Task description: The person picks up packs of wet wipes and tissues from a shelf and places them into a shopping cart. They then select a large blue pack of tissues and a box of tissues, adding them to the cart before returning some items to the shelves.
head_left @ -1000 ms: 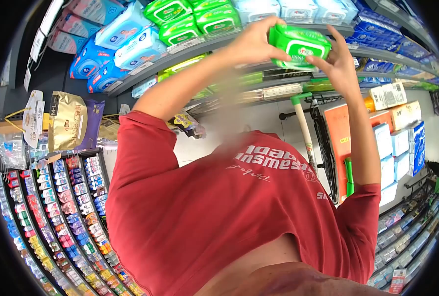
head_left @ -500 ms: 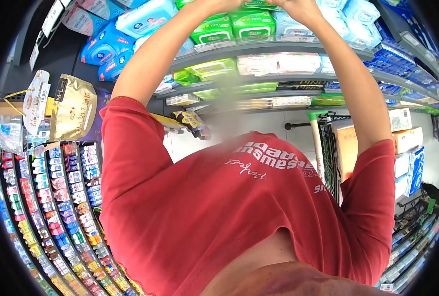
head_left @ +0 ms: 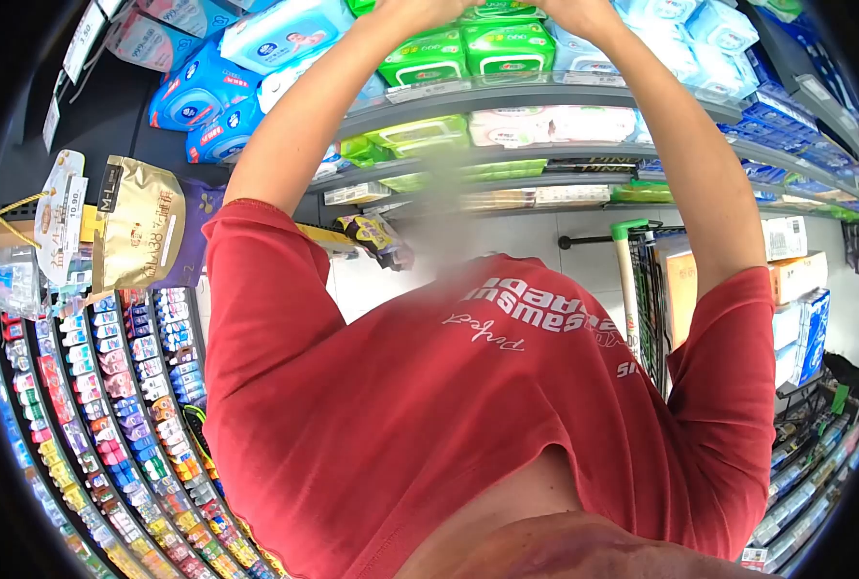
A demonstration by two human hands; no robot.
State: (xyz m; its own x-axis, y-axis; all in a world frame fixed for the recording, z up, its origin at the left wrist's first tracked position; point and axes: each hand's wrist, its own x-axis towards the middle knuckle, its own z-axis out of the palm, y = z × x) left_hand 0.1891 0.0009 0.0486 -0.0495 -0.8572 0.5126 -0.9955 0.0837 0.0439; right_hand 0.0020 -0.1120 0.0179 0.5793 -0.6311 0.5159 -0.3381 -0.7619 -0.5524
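Observation:
My left hand (head_left: 428,10) and my right hand (head_left: 567,10) are at the top edge of the head view, both arms stretched forward over a shelf. The frame edge cuts off most of their fingers. Between the hands shows part of a green wipes pack (head_left: 503,10), and I cannot tell whether they grip it. Just below stand two more green packs of wipes, a left one (head_left: 424,58) and a right one (head_left: 510,48), side by side at the shelf front. Light blue packs (head_left: 584,50) lie beside them, under my right hand.
Blue wipes packs (head_left: 203,92) are stacked left of my left forearm. A grey shelf edge (head_left: 507,89) with price tags runs below the packs, over lower stocked shelves. Gold pouches (head_left: 145,222) hang at left. A green-topped post (head_left: 628,232) and boxes (head_left: 798,275) stand at right.
The view has shifted slightly, so the green packs appear a little lower and farther right. My left hand has moved slightly left and both hands sit closer to the top edge.

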